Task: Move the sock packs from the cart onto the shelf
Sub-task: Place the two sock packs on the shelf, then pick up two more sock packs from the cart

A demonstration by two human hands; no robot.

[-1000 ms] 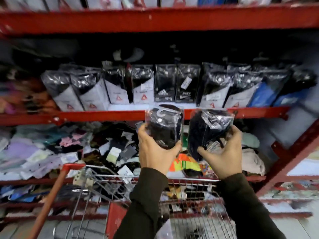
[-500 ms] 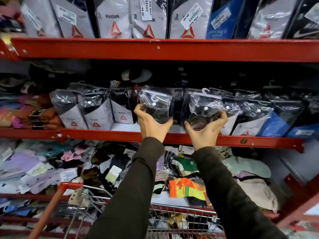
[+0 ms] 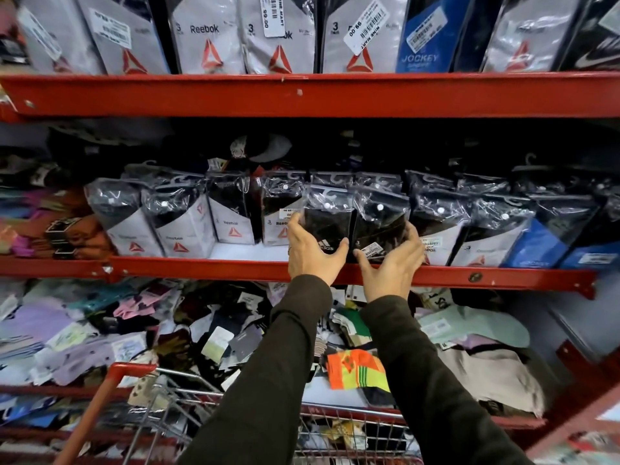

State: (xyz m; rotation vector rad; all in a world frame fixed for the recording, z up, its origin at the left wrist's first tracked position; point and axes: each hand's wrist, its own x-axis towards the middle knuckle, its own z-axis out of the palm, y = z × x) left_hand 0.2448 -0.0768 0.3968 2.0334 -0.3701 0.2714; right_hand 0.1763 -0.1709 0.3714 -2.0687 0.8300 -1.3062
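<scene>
Head view, facing red steel shelving. The left hand point(image 3: 313, 253) clasps the lower part of a black Adidas sock pack point(image 3: 327, 223), thumb on the front by the logo and fingers curled round its left edge. The right hand point(image 3: 391, 263) cups a second black sock pack point(image 3: 379, 226), fingers wrapped round its right side and thumb spread below a white price label; the palm appears slightly off the wrapper. Both packs stand upright, side by side and touching, at the front of the middle shelf point(image 3: 201, 268), within a row of clear-wrapped packs. Reebok sock packs point(image 3: 235, 223) stand just to their left; further Reebok packs and blue packs point(image 3: 536, 243) continue to the right. The upper shelf point(image 3: 302, 92) carries 1 row of taller Reebok packs and a blue Jockey pack point(image 3: 421, 45). Loose socks point(image 3: 357, 367), among them an orange and yellow pair, lie heaped on the lower shelf. The wire cart point(image 3: 141, 394), red-handled, sits beneath both dark sleeves point(image 3: 285, 364); its contents are indistinct.
</scene>
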